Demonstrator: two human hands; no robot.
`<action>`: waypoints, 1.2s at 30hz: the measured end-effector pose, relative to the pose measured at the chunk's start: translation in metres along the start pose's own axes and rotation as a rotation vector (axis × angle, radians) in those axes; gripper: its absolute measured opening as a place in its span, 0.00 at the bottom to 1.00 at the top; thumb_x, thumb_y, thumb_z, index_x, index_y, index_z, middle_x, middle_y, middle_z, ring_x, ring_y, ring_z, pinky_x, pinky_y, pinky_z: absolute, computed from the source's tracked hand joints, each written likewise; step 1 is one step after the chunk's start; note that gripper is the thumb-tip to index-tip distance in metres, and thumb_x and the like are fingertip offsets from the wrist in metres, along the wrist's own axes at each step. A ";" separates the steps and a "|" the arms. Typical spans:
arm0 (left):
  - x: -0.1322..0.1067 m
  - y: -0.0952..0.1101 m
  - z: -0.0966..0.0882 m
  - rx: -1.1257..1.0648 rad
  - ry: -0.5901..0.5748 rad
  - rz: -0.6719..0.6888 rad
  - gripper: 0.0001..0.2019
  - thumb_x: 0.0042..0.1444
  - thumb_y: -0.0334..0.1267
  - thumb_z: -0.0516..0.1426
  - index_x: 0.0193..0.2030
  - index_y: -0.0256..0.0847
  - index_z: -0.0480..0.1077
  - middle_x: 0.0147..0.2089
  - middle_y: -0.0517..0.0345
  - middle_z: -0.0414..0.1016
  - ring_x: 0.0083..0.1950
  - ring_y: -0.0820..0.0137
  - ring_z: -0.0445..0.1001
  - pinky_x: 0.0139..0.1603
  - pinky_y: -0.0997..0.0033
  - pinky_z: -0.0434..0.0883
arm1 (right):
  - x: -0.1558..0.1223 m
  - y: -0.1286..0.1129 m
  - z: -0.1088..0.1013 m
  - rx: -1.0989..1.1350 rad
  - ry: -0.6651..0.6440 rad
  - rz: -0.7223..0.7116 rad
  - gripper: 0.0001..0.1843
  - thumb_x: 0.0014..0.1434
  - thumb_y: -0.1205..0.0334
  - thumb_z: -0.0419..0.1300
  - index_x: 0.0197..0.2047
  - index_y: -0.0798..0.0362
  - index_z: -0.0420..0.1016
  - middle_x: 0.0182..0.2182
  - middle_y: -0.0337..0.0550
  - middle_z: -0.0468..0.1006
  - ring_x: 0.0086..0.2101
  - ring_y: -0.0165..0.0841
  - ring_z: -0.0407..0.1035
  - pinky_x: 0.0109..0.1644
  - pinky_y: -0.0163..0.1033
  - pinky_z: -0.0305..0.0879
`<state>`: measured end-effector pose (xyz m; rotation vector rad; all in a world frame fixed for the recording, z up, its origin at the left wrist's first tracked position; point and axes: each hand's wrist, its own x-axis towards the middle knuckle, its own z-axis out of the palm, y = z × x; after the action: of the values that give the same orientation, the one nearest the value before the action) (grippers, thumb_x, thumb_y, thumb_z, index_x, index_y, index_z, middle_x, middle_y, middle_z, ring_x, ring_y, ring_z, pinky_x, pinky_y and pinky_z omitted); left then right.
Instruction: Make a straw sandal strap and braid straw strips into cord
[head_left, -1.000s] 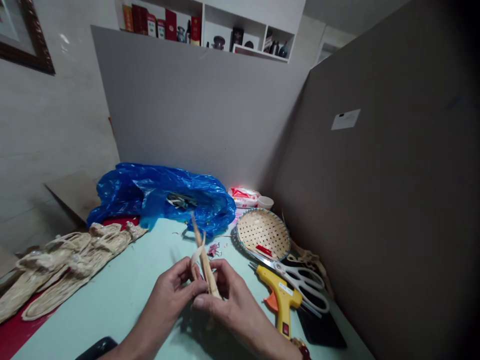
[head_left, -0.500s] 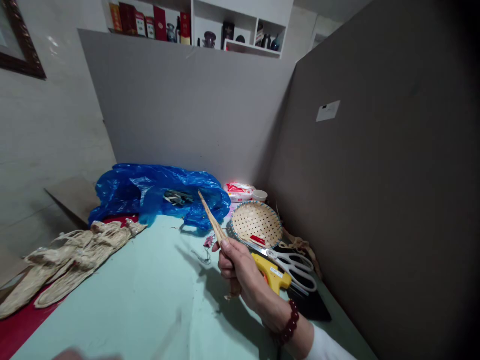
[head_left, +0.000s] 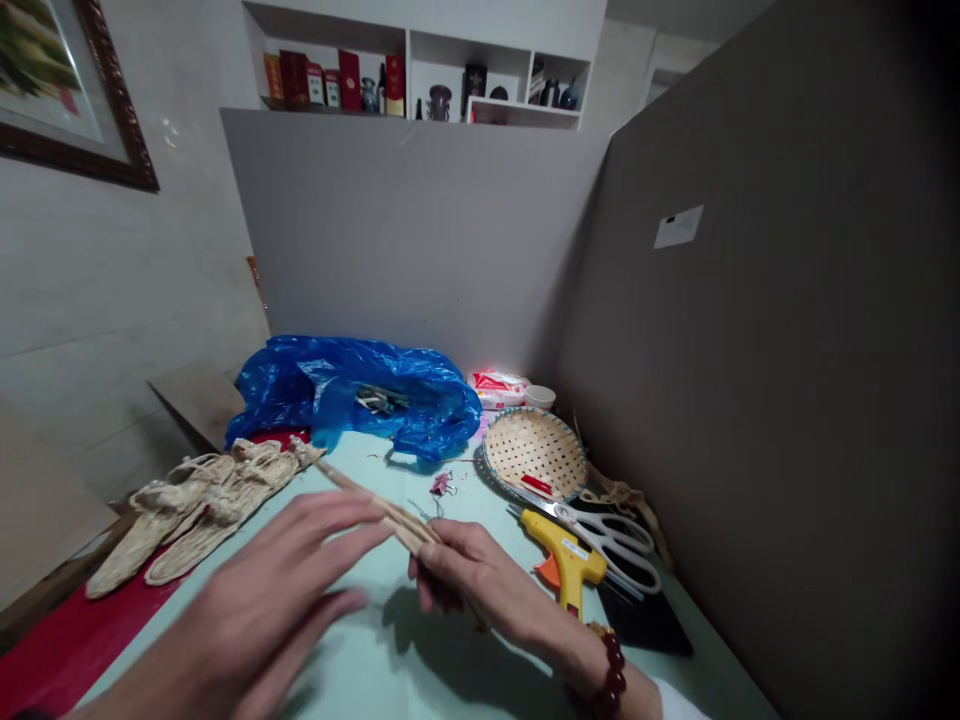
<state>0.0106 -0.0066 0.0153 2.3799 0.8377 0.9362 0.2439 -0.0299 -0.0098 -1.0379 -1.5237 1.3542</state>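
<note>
Head view: one yellow glue gun (head_left: 568, 553), one pair of white-handled scissors (head_left: 563, 514), one bamboo basket (head_left: 529, 445), one blue plastic bag (head_left: 289, 375), two woven straw sandals (head_left: 196, 550). Your right hand (head_left: 472, 575) is closed, pinching dried plant-fibre strips (head_left: 403, 527), too bunched to count, above the table (head_left: 375, 690). Your left hand (head_left: 289, 570), blurred, is loosely open by the strips; can't tell if touching.

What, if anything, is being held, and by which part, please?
The right hand holds a bundle of pale strips toward its near end; whether the left hand touches it is unclear.
</note>
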 end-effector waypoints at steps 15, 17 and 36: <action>0.053 -0.038 0.047 0.032 -0.161 -0.124 0.13 0.68 0.45 0.46 0.50 0.50 0.68 0.42 0.61 0.80 0.40 0.67 0.78 0.41 0.78 0.67 | 0.009 0.011 -0.045 -0.212 0.442 -0.045 0.06 0.61 0.62 0.57 0.34 0.54 0.72 0.20 0.34 0.70 0.20 0.27 0.63 0.24 0.31 0.59; 0.049 -0.035 0.055 -0.004 -0.139 -0.177 0.12 0.68 0.46 0.46 0.51 0.51 0.67 0.35 0.65 0.78 0.33 0.69 0.76 0.36 0.77 0.66 | 0.008 0.010 -0.042 -0.219 0.463 -0.032 0.06 0.60 0.63 0.57 0.33 0.54 0.72 0.20 0.33 0.69 0.19 0.25 0.60 0.24 0.31 0.56; 0.037 -0.040 0.070 -0.087 -0.169 -0.232 0.11 0.67 0.45 0.46 0.37 0.49 0.66 0.33 0.63 0.72 0.35 0.67 0.73 0.39 0.73 0.66 | -0.002 0.003 -0.024 -0.580 0.350 -0.164 0.11 0.65 0.63 0.57 0.32 0.55 0.76 0.24 0.37 0.75 0.25 0.27 0.66 0.30 0.30 0.58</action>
<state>0.0674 0.0346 -0.0387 2.1940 0.9608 0.6557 0.2675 -0.0242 -0.0113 -1.3777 -1.7180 0.5770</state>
